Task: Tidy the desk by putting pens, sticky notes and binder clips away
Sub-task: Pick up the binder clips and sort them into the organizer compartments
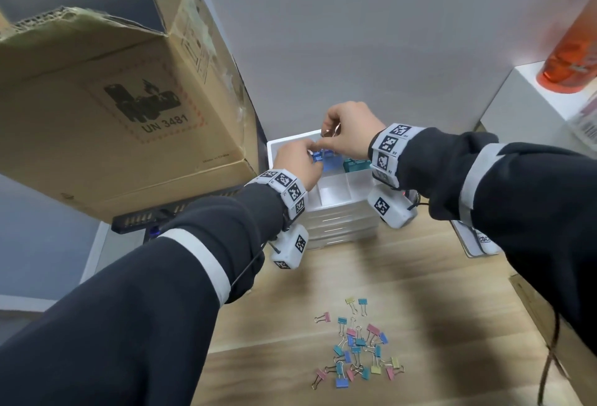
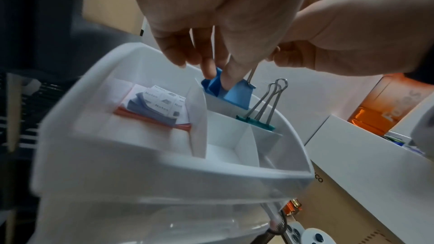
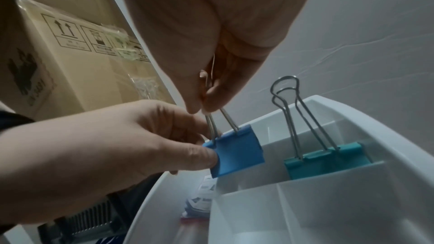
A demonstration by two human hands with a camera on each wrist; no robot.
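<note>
A white desk organizer (image 1: 336, 202) stands at the back of the wooden desk. Both hands meet over its rear left compartment, holding one large blue binder clip (image 3: 237, 155). My right hand (image 3: 204, 108) pinches the clip's wire handles from above. My left hand (image 2: 218, 75) pinches its blue body between thumb and fingers. A teal binder clip (image 3: 324, 160) stands upright in the compartment to the right. Sticky notes (image 2: 159, 107) lie in the organizer's long left compartment. Several small coloured binder clips (image 1: 358, 347) lie scattered on the desk near me.
A large cardboard box (image 1: 113, 98) looms at the left, with a black device (image 1: 181, 211) under it. An orange bottle (image 1: 571, 50) stands on a white box (image 1: 517, 98) at the right. The organizer's front compartments (image 1: 332, 194) hold nothing visible.
</note>
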